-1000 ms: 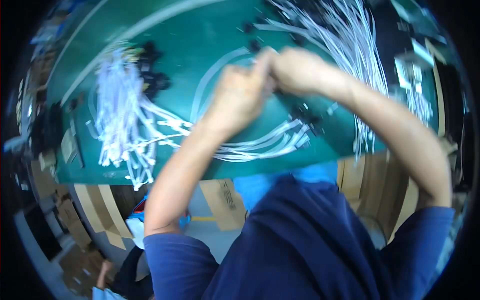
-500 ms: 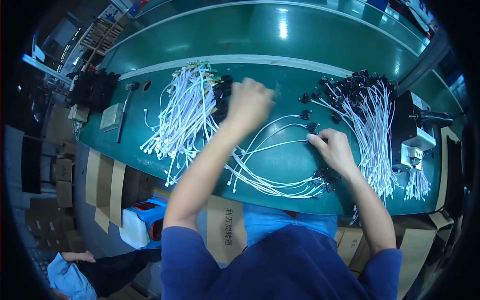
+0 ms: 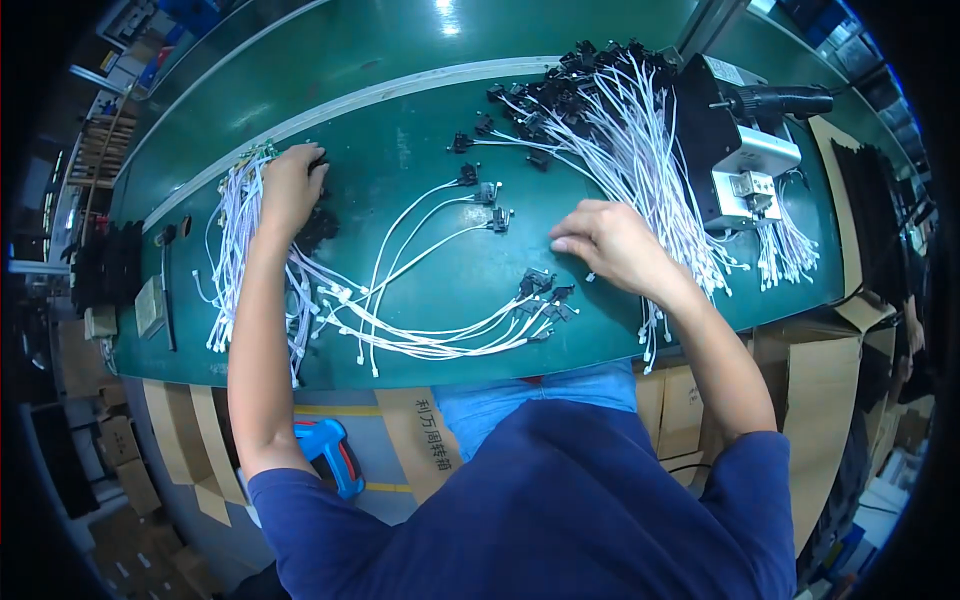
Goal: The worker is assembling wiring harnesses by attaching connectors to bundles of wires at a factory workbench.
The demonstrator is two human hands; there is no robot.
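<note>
My left hand (image 3: 292, 190) is at the far left, over a bundle of white cables (image 3: 240, 215). Its fingers are bent together, with a bit of black plastic part (image 3: 316, 162) showing between them. More black parts (image 3: 318, 230) lie beside its wrist. My right hand (image 3: 615, 245) hovers with fingers and thumb drawn together, and I see nothing between them. Left of it, a few white cables end in black plastic pieces (image 3: 498, 220) on the green bench. Closer to me, several more such cables (image 3: 440, 350) lie gathered, their black ends (image 3: 540, 285) to the right.
A large pile of white cables with black ends (image 3: 625, 110) lies at the right. Behind it stands a black and silver machine (image 3: 745, 150), with more cables (image 3: 785, 250) below. A hammer (image 3: 167, 285) and a pale block (image 3: 150, 305) lie at the left. Cardboard boxes (image 3: 820, 420) stand under the bench.
The view has shifted rightward. My right hand has let go of a cable's black end and moved off to its right. My left hand is now bent at the black parts by the left bundle.
</note>
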